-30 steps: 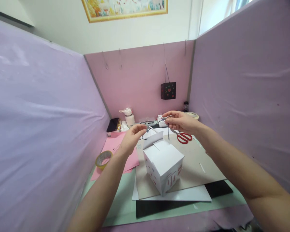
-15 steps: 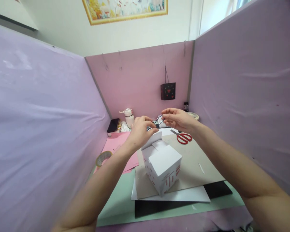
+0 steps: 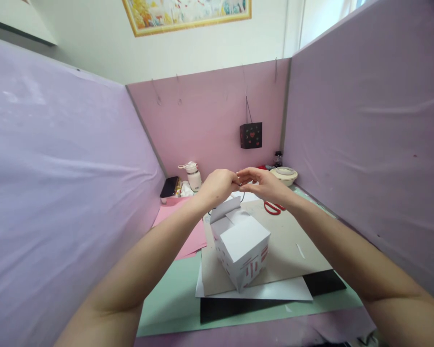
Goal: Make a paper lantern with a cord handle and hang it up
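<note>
**Hands meet over a paper box**

Pinching a thin dark cord [image 3: 240, 194] between them, the left hand [image 3: 217, 185] and right hand [image 3: 263, 183] met fingertip to fingertip just above the white paper box [image 3: 240, 246], whose back flap stood open. Both hands were nearly closed, the fingers curled in on the cord; only a short loop of it showed below them, and how it ran inside the grip could not be told. The box sat on a grey card sheet [image 3: 304, 241], itself stacked on white and black sheets. Red-handled scissors [image 3: 273, 208] lay just behind the right wrist, pink paper [image 3: 188, 226] under the left forearm. Work this fine seemed to call for short grips near the cord's ends and steady, even tension, with the wrists held clear of the raised flap so it was not bent.
</note>
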A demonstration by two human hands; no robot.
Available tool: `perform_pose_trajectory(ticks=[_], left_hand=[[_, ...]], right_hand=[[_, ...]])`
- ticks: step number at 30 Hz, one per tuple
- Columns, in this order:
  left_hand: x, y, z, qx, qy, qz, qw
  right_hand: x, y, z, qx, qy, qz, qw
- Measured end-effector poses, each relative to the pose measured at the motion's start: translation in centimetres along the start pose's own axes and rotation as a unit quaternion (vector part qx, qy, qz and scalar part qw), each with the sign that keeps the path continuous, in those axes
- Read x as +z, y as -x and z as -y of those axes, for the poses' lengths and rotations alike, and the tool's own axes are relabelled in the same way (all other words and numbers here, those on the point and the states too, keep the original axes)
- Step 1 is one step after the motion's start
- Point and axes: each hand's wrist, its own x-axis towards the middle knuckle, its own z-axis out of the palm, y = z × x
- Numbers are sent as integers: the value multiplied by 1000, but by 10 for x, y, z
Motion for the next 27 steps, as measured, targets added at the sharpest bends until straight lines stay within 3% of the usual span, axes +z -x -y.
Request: perform_pose_trajectory(ticks=[4, 13, 19, 27], left_hand=[[6, 0, 5, 8, 4, -2, 1000], [11, 7, 9, -5, 117, -40, 992], [12, 10, 11, -2, 137, -6, 991], [-4, 26, 8, -25, 67, 28, 997]], right_hand=[[3, 1, -10, 24, -4, -38, 999], [12, 10, -9, 0, 4, -88, 996], [10, 19, -10, -2, -2, -86, 996], [10, 31, -17, -15, 9, -84, 996]])
